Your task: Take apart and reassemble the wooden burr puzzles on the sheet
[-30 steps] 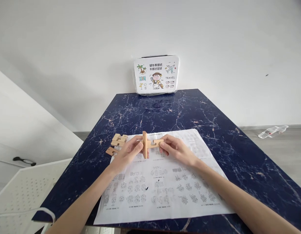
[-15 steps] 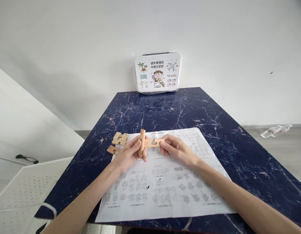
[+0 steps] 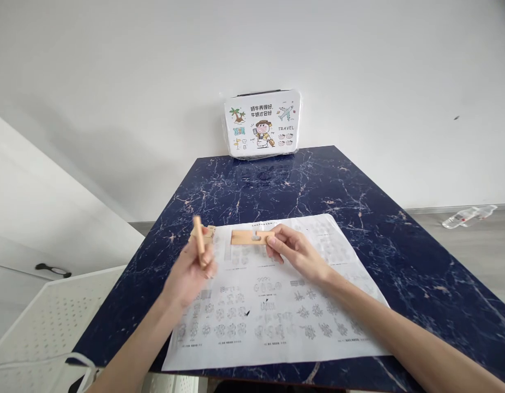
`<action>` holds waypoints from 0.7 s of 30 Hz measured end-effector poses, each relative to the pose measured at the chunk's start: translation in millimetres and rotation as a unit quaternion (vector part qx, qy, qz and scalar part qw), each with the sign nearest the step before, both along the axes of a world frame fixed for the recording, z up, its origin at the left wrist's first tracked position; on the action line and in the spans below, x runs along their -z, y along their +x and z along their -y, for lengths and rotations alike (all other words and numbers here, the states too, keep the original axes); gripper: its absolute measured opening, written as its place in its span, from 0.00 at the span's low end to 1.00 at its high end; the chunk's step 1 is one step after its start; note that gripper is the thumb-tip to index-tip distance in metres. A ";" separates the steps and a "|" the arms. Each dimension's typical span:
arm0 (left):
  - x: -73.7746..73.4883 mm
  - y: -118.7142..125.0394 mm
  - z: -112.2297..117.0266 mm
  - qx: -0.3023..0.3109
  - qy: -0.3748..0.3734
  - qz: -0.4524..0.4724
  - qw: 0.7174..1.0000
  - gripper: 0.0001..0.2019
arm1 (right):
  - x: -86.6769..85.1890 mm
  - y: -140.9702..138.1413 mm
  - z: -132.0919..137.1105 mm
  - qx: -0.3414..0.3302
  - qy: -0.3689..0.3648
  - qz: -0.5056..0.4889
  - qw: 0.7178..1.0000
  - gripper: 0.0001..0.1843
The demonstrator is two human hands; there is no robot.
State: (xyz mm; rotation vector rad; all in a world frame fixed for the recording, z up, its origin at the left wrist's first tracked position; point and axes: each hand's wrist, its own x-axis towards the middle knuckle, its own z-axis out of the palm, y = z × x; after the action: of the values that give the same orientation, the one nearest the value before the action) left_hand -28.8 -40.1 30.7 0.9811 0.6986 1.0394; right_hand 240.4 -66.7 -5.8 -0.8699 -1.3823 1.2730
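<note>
My right hand (image 3: 295, 252) pinches one end of a notched wooden bar (image 3: 249, 237) and holds it level over the printed instruction sheet (image 3: 272, 305). My left hand (image 3: 191, 273) is blurred by motion; it grips a second wooden bar (image 3: 199, 246) held upright, now off to the left of the first bar. A few loose wooden puzzle pieces (image 3: 207, 232) lie on the table just behind my left hand, partly hidden by it.
The sheet lies on a dark blue marble-patterned table (image 3: 359, 207). A white illustrated box (image 3: 263, 124) leans against the wall at the far edge. A white perforated surface (image 3: 43, 322) stands to the left. A plastic bottle (image 3: 469, 215) lies on the floor at right.
The two bars were crossed and joined between both hands. My left hand has pulled the upright bar away to the left; my right hand keeps the level bar in place.
</note>
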 end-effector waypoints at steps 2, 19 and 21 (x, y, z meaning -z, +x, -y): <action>-8.6 -21.8 3.0 -0.071 0.057 -0.096 0.991 0.21 | 2.5 2.9 -2.3 0.044 -0.006 0.009 0.999 0.19; -9.7 -87.9 -12.1 0.096 0.234 -0.655 0.712 0.18 | 8.8 -10.0 3.5 -0.018 -0.022 0.092 0.995 0.18; -11.7 -87.0 -15.9 0.059 0.248 -0.693 0.675 0.19 | 10.3 -10.0 3.2 -0.017 -0.023 0.085 0.996 0.18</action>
State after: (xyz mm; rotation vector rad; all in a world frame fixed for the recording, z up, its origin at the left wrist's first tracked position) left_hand -115.9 -24.2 42.4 2.3044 1.5729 0.1317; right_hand 230.4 -69.9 -16.1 -1.0099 -1.5125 1.2857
